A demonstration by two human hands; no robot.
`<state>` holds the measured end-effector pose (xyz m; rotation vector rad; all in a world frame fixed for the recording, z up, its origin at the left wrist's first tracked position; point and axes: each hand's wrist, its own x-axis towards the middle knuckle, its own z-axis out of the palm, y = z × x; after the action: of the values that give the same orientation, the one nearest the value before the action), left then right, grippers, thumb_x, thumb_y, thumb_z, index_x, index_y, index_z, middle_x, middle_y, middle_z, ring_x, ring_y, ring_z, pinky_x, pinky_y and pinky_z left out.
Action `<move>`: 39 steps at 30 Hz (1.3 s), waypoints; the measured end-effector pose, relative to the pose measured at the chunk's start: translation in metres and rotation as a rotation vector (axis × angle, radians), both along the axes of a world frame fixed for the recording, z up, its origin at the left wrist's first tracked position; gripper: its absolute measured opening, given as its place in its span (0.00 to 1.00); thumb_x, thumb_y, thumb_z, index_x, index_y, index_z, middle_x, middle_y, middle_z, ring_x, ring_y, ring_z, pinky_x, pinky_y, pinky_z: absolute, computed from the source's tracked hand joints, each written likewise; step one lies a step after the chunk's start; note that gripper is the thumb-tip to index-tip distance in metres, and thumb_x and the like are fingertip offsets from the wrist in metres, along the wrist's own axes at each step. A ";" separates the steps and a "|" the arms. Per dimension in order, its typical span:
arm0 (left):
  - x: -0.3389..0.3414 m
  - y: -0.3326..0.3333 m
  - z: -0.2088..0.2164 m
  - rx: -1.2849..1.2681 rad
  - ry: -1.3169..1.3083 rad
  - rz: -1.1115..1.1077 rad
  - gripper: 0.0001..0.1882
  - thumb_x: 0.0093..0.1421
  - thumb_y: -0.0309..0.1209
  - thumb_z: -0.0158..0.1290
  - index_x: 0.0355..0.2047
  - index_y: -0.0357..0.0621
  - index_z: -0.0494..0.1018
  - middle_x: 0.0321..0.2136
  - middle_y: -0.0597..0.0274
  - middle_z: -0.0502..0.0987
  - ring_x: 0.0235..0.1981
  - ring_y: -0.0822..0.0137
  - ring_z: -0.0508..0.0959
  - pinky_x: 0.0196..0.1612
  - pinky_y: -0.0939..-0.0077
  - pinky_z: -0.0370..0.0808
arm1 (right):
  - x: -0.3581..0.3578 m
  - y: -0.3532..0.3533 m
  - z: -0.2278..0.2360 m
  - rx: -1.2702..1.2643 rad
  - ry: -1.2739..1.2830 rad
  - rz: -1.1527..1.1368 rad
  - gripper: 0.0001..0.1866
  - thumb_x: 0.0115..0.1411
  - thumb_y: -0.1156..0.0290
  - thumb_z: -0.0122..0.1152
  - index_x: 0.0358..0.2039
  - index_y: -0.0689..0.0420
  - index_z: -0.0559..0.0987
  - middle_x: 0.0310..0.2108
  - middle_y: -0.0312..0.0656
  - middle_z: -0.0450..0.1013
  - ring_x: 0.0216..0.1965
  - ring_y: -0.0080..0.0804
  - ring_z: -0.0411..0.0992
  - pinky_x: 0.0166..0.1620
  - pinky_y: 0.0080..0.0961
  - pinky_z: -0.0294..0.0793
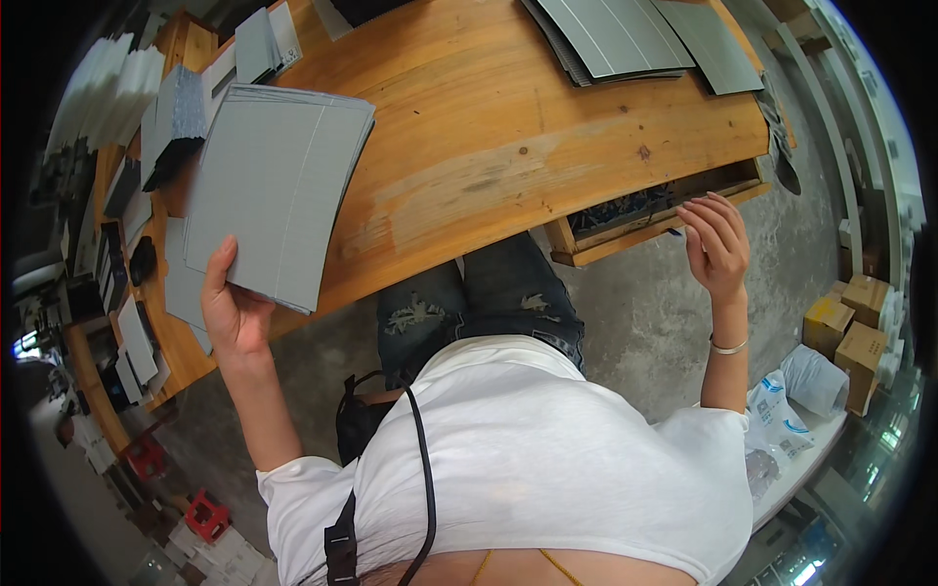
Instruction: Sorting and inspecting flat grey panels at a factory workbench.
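My left hand (237, 317) grips the near corner of a stack of thin grey sheets (264, 190), its thumb on top. The stack lies over the left part of the wooden table (459, 146), and a pale line runs along the top sheet. Off the table's right front edge, my right hand (718, 244) is raised with loosely bent fingers and nothing visible in it. Close by is a pulled-out wooden drawer (653, 232) holding small dark pieces (625, 209), too small to make out.
More grey sheets (616, 39) are piled at the far right of the table, with another grey sheet (711, 49) beside them. Stacked grey pieces (181, 107) stand at the left. Cardboard boxes (862, 356) and plastic bags (779, 415) sit at the right; a red stool (207, 515) stands lower left.
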<state>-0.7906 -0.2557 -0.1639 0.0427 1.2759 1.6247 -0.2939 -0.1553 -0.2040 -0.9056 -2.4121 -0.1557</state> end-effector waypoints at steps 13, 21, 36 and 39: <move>0.006 0.037 0.014 -0.028 0.157 -0.454 0.26 0.47 0.29 0.61 0.46 0.35 0.67 0.39 0.57 0.73 0.40 0.68 0.74 0.44 0.75 0.72 | -0.239 0.093 0.048 -1.819 0.570 0.414 0.38 0.52 0.47 0.63 0.50 0.71 0.68 0.42 0.48 0.72 0.42 0.30 0.72 0.43 0.21 0.73; 0.004 0.039 0.025 0.191 0.570 -0.601 0.22 0.46 0.28 0.63 0.41 0.32 0.71 0.35 0.55 0.76 0.36 0.69 0.76 0.41 0.76 0.73 | -0.248 0.072 0.038 -1.384 0.624 0.422 0.29 0.47 0.71 0.70 0.48 0.67 0.70 0.38 0.41 0.73 0.39 0.24 0.72 0.44 0.19 0.73; 0.010 0.025 0.012 0.433 1.154 -0.626 0.14 0.47 0.21 0.62 0.36 0.34 0.75 0.29 0.62 0.80 0.29 0.72 0.78 0.36 0.80 0.75 | -0.231 0.040 0.009 -0.973 0.836 0.478 0.19 0.47 0.79 0.68 0.39 0.63 0.72 0.36 0.37 0.74 0.37 0.22 0.72 0.41 0.19 0.72; 0.019 0.023 0.009 0.337 0.921 -0.620 0.20 0.48 0.20 0.61 0.43 0.35 0.71 0.39 0.57 0.77 0.38 0.72 0.77 0.43 0.78 0.73 | -0.224 0.038 0.007 -1.005 0.678 0.312 0.19 0.49 0.77 0.68 0.40 0.63 0.71 0.35 0.37 0.74 0.37 0.22 0.72 0.42 0.17 0.71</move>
<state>-0.7719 -0.2325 -0.1550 1.3846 1.4054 1.2477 -0.5180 -0.1169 -0.1969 -0.7493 -1.8480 1.3478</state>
